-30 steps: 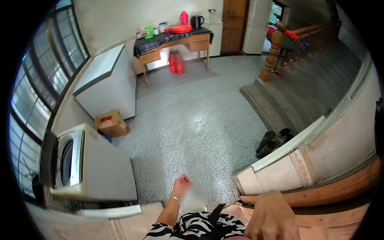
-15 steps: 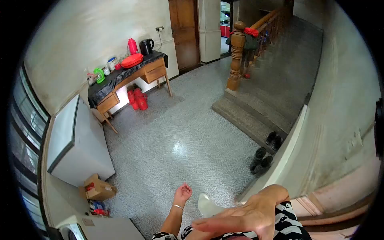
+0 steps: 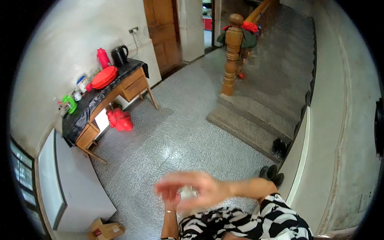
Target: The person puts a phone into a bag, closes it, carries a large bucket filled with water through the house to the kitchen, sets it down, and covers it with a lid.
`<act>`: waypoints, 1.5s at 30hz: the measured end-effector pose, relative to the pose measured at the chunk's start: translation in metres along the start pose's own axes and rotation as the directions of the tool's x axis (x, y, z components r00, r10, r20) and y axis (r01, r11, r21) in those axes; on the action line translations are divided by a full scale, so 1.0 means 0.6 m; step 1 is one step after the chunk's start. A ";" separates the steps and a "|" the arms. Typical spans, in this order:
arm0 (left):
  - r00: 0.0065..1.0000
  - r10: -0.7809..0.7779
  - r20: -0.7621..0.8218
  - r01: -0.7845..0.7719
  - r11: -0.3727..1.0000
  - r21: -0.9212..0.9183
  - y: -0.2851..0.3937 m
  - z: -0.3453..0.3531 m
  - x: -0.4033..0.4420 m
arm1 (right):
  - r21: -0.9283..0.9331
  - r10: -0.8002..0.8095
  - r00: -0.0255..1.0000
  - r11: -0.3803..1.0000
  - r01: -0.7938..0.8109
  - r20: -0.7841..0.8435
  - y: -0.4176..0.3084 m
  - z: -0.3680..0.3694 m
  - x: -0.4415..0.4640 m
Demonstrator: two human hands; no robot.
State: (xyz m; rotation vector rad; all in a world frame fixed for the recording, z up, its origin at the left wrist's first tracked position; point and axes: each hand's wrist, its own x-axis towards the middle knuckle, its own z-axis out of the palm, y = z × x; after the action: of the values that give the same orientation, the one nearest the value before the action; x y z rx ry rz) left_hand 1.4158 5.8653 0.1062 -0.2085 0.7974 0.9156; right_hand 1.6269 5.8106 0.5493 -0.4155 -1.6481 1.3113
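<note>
Your right hand (image 3: 206,187), blurred, is loosely spread before your left hand (image 3: 171,200), whose grip I can't tell; four shoes (image 3: 269,172) stand rightward.

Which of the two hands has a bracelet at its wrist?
The left hand: a bracelet sits at its wrist, while the right hand, partly in front of it, shows none.

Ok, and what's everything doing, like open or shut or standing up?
Right hand: open, blurred
Left hand: mostly hidden behind it
Wooden door: shut
Far doorway: open
Desk drawers: shut
Freezer lid: shut
Cardboard box: open
Black kettle: upright
Pink thermos: upright
</note>
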 end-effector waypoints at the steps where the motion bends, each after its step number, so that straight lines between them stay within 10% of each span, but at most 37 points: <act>1: 1.000 0.025 0.014 -0.026 0.999 0.039 0.040 0.067 0.008 | -0.049 0.025 0.997 0.998 -0.028 -0.072 0.048 -0.041 0.036; 7: 0.955 0.089 0.284 -0.129 0.984 0.126 0.239 0.444 0.116 | 0.034 0.371 0.792 0.913 -0.407 -0.484 0.288 -0.303 0.140; 14: 0.877 -0.172 0.449 0.139 0.985 0.107 0.361 0.772 0.405 | 0.557 0.673 0.221 0.720 -0.415 -0.706 0.507 -0.557 0.058; 21: 0.987 -0.111 0.117 0.078 0.965 0.251 0.459 0.867 0.826 | 0.578 0.616 -0.069 0.687 -0.441 -0.785 0.588 -0.877 0.109; 24: 0.970 -0.011 -0.242 0.076 0.963 0.257 0.491 0.850 0.940 | 0.511 0.633 -0.023 0.602 -0.613 -0.774 0.660 -1.004 0.168; 26: 0.984 0.007 -0.179 0.037 0.970 0.241 0.520 0.804 1.004 | 0.523 0.659 -0.047 0.549 -0.651 -0.751 0.702 -1.068 0.207; 29: 0.957 0.027 -0.289 0.031 0.981 0.191 0.562 0.822 1.118 | 0.225 0.756 0.248 0.462 -0.858 -0.606 0.776 -1.187 0.261; 31: 0.949 -0.004 -0.315 0.054 0.987 0.150 0.600 0.834 1.225 | -0.633 0.895 0.336 0.082 -0.770 -0.293 0.812 -1.269 0.284; 45: 0.942 -0.334 0.026 0.270 0.803 0.531 0.571 1.717 1.914 | 0.181 0.947 0.123 0.182 -0.967 -0.296 0.840 -1.765 0.430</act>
State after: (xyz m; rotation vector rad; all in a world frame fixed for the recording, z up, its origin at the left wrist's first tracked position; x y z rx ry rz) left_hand 2.0964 7.2913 0.0865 0.1946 0.8444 0.3774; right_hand 2.2340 6.7817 0.1876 -1.9358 -0.9559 1.9169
